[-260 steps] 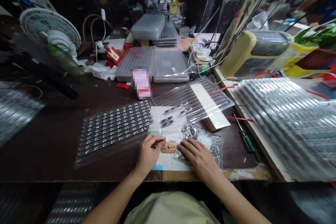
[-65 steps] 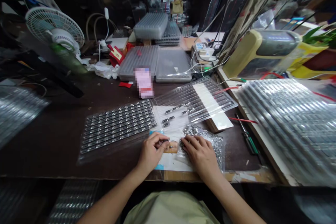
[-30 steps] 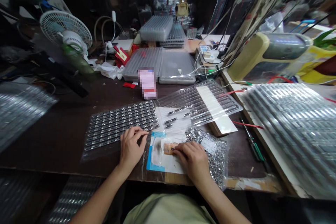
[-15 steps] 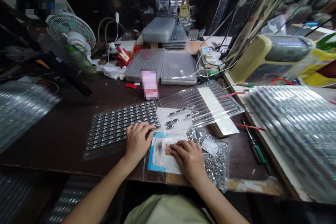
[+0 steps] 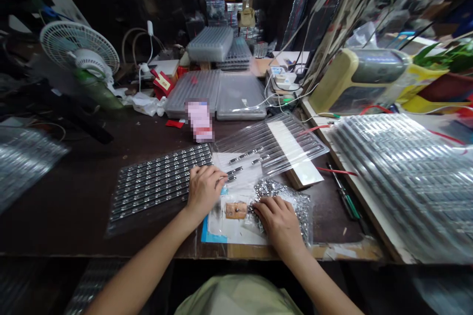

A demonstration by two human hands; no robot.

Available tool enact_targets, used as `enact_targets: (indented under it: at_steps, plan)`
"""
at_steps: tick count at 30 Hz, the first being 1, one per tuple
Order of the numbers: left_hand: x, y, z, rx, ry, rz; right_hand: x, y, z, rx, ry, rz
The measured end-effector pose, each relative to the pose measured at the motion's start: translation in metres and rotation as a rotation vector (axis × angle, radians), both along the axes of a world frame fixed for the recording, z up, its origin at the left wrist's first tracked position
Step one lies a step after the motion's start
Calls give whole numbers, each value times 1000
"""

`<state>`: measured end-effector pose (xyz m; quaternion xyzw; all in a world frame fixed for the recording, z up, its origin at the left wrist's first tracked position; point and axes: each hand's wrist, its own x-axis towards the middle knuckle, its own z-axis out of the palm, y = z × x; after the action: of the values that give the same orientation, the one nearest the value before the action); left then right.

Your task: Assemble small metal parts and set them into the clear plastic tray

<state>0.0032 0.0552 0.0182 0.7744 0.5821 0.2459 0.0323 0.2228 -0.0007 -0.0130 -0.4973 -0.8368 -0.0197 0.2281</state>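
Observation:
My left hand (image 5: 206, 188) is closed at the right end of a tray of dark metal pieces (image 5: 158, 182), its thumb and fingertips together at a small dark metal piece (image 5: 231, 177). Other such pieces (image 5: 246, 155) lie in short rows on a white sheet (image 5: 242, 172). My right hand (image 5: 279, 219) rests with curled fingers at the near-left side of a clear bag of small shiny metal parts (image 5: 303, 206); what its fingertips pinch is too small to make out. Between the hands, a brown block (image 5: 236, 210) sits on a white board with blue tape (image 5: 214, 237).
An empty clear ribbed tray (image 5: 254, 140) lies beyond, partly under a white bar (image 5: 291, 150). A phone (image 5: 200, 122) leans before stacked plastic trays (image 5: 242, 96). At right are a green-handled screwdriver (image 5: 347, 202) and more ribbed trays (image 5: 399, 172); a fan (image 5: 79, 49) stands left.
My right hand has moved off the brown block to the right, onto the metal parts. My left hand has shifted toward the loose dark pieces. The view has turned slightly right.

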Motion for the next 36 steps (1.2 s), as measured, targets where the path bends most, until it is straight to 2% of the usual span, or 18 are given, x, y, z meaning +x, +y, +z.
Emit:
enact_targets:
  at_steps: [4,8,10,14,17,19,22,27,30,36]
  plan:
    - [16,12,0,-28,-22,-39,1,-2,0,1,89,-22]
    - [7,10,1,-93,-195,-41,4,-3,-1,13,214,-33]
    - [-3,0,0,-194,-394,-19,5,-2,0,11,258,-35]
    - [-19,-29,-6,-504,-827,5,0,-2,4,-28,329,-17]
    - [-23,-49,-14,-642,-931,22,-13,-1,8,-99,357,7]
    - [-21,-57,-19,-638,-929,49,-22,1,8,-131,361,10]
    - [-14,-63,-23,-536,-834,74,-27,2,6,-141,367,-12]
    - [6,-62,-23,-297,-600,-53,-18,2,5,-125,400,-56]
    - [15,-61,-24,-263,-497,-98,-15,0,4,-124,422,-72]
    - [18,-60,-24,-241,-367,-108,-17,1,4,-136,422,-61]
